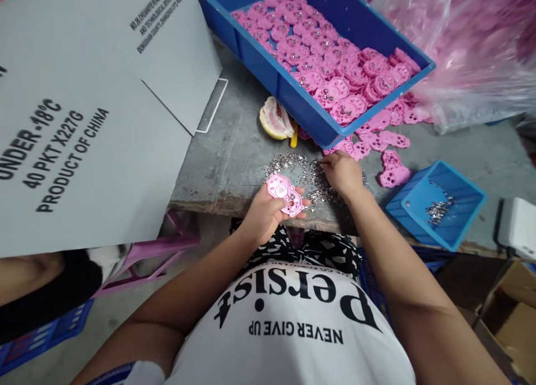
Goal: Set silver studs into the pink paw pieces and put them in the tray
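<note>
In my left hand (264, 213) lies a pink plastic part (281, 191) with round holes, held under the thumb near the table's front edge. My right hand (344, 173) is over a scattered pile of small shiny metal pieces (293, 162), its fingertips bent down together at the pile's far right side. Whatever those fingertips pinch is too small to make out. Just beyond them, loose pink parts (377, 140) lie against a blue tray (268, 75). Rows of similar pink parts (301, 44) fill that tray, many with shiny metal pieces on them.
A blue bin (454, 229) with some metal pieces stands at the right. A cut citrus fruit (275, 120) and a yellow handle (294, 135) sit beside the tray. A large carton (84, 123) blocks the left; a clear plastic bag (473, 67) lies back right.
</note>
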Action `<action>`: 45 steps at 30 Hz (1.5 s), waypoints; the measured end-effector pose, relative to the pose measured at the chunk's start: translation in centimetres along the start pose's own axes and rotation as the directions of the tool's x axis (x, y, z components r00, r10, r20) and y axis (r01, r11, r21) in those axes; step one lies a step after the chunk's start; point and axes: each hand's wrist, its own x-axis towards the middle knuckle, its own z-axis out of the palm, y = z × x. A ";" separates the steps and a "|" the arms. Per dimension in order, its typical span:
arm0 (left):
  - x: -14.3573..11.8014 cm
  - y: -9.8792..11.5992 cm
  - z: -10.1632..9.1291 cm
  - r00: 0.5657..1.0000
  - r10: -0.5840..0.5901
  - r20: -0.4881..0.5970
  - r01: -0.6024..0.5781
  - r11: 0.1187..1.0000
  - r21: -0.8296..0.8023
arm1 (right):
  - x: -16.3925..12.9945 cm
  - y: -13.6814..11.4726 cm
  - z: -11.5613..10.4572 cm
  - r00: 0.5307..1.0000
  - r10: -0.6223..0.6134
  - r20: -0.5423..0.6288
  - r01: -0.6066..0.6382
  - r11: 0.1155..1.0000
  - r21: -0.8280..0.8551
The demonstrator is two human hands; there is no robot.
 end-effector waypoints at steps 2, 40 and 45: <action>-0.2 0.2 -0.3 1.000 -0.011 0.024 0.011 1.000 -0.004 | 0.0 -0.5 0.2 0.998 -0.049 0.025 0.051 0.996 -0.078; 1.7 -3.2 2.9 0.944 0.320 -0.078 -0.247 0.843 0.478 | -9.6 -2.8 -2.3 0.954 0.013 0.300 -0.299 0.096 0.949; 1.6 -3.1 3.0 0.957 0.274 -0.093 -0.209 0.878 0.431 | -9.9 -2.9 -1.9 0.973 0.053 0.222 -0.229 0.246 0.942</action>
